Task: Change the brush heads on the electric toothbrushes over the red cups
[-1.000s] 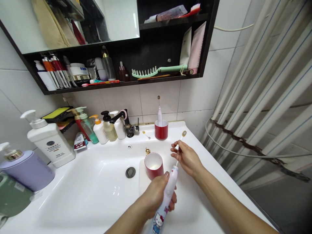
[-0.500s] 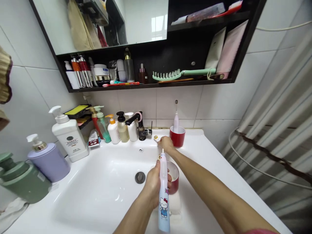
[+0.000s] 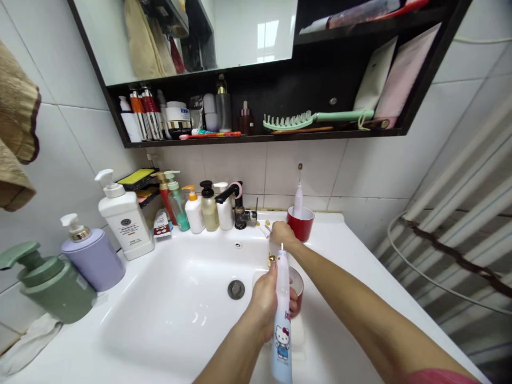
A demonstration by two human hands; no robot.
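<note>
Electric toothbrush, Hello Kitty print on its white body, stands upright in the lower centre of the frame. Its bare metal shaft points up, with no brush head on it. On my feed, the left hand is wrapped closed around the lower body, a grip that keeps the tip raised above the basin. The right hand reaches to the back edge of the white basin, its fingers curled. A small white piece pokes out just beside them; I cannot tell whether it is gripped or only touched.

A red cup sits directly behind the left hand, partly hidden from me, with a small gold-coloured fitting just beside that hand. A second red cup at the back right holds a white electric toothbrush upright. The black faucet stands between that cup and the row of pump bottles, which is set back along the upper left of the basin.
</note>
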